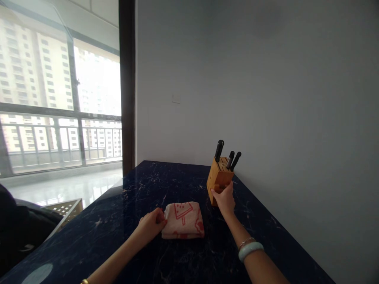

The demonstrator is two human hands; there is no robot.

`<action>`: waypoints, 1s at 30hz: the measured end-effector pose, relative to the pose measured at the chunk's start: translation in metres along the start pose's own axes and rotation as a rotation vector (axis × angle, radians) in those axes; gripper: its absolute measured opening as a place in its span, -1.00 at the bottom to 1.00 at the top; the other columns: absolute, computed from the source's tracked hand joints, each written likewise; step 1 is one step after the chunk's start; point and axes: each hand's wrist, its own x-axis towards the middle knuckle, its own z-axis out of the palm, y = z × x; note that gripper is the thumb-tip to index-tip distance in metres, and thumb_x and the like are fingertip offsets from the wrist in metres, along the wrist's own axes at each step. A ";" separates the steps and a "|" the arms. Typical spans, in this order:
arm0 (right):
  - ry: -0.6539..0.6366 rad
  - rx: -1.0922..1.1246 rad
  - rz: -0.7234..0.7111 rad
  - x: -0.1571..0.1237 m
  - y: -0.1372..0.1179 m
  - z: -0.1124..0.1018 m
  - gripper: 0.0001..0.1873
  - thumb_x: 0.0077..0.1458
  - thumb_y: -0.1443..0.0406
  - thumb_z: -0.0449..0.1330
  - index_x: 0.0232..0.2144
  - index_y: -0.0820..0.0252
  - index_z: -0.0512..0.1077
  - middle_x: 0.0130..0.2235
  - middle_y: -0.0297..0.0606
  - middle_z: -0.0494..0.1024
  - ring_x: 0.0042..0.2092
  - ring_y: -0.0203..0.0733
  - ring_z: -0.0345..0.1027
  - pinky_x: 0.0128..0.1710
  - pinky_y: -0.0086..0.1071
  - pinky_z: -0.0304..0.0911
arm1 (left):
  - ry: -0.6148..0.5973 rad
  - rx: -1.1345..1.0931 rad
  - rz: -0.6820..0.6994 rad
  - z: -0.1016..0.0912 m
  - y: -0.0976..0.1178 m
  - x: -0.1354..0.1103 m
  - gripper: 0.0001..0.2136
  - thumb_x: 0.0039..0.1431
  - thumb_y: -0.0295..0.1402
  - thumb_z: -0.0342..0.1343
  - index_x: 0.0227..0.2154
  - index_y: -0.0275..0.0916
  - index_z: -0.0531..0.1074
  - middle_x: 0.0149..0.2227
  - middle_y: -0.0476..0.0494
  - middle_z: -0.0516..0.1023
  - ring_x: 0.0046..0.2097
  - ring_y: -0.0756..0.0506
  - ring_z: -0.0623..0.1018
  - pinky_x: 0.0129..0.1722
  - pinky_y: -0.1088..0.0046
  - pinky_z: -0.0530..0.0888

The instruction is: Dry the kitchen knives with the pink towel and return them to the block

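Note:
A pink towel [183, 221] with red drawings lies folded on the dark blue marbled table [166, 181]. At its left edge, my left hand [151, 223] has curled fingers closed against the cloth, thumb and fingertips meeting at the fold. Farther back and to the right stands a wooden knife block [217, 177]. Several slots show in its top, and three dark-handled knives [219, 150] stick up from it. My right hand [225, 199] grips the block low on its near side, thumb toward the left; some of the fingers are hidden.
A plain grey wall [281, 98] runs close along the table's right and far sides. To the left are a chair [68, 213] with a perforated panel and a dark bag or garment [20, 228]. Beyond them is a large window [59, 86].

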 end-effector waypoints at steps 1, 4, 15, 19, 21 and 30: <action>0.003 0.028 0.001 0.000 0.001 0.000 0.06 -0.26 0.00 0.18 0.16 0.30 -0.25 0.11 0.04 0.15 0.05 0.08 0.17 -0.09 -0.24 0.15 | 0.000 0.001 0.002 0.000 0.001 0.000 -0.94 -0.04 -0.37 0.01 -0.45 -0.19 0.35 -0.45 0.07 0.50 -0.35 0.01 0.46 -0.41 0.57 0.22; 0.008 0.067 0.073 -0.003 0.006 -0.002 0.10 -0.29 -0.01 0.20 0.13 0.50 -0.18 0.10 0.21 0.11 0.13 0.13 0.01 0.03 -0.25 0.00 | 0.001 0.014 0.002 -0.003 0.003 -0.001 -0.94 -0.04 -0.37 0.01 -0.47 -0.19 0.36 -0.46 0.05 0.49 -0.34 -0.02 0.46 -0.42 0.56 0.21; -0.604 -0.043 -0.014 -0.061 0.008 -0.014 -0.66 -0.22 0.00 0.17 -0.52 0.15 0.42 -0.46 -0.33 0.50 -0.30 -0.11 0.38 -0.28 -0.35 0.16 | -0.025 0.004 0.074 -0.007 0.021 -0.012 -0.93 0.01 -0.38 -0.02 -0.48 -0.19 0.36 -0.46 0.04 0.50 -0.32 -0.03 0.45 -0.34 0.52 0.24; -0.713 -0.121 -0.041 -0.061 0.008 -0.021 -0.70 -0.22 0.04 0.18 -0.55 0.15 0.43 -0.48 -0.34 0.52 -0.29 -0.10 0.39 -0.28 -0.33 0.15 | -0.026 -0.126 0.177 -0.012 0.029 -0.020 -0.87 0.09 -0.31 -0.07 -0.32 -0.15 0.32 -0.45 0.07 0.51 -0.32 -0.03 0.47 -0.29 0.49 0.27; -0.728 -0.166 -0.044 -0.052 0.013 -0.030 -0.71 -0.20 0.05 0.16 -0.55 0.14 0.44 -0.46 -0.32 0.53 -0.27 -0.08 0.39 -0.24 -0.28 0.14 | -0.014 -0.175 0.187 -0.013 0.030 -0.020 -0.81 0.10 -0.28 -0.07 -0.21 -0.12 0.28 -0.44 0.08 0.52 -0.32 -0.03 0.48 -0.26 0.47 0.28; -0.651 -0.353 0.035 -0.008 0.050 -0.069 -0.76 -0.19 0.09 0.13 -0.51 0.10 0.44 -0.37 -0.25 0.54 -0.18 0.04 0.35 -0.11 0.01 0.00 | -0.019 -0.141 0.190 -0.004 0.024 -0.017 -0.80 0.13 -0.26 -0.12 -0.25 -0.15 0.33 -0.55 0.08 0.49 -0.42 -0.01 0.47 -0.37 0.51 0.29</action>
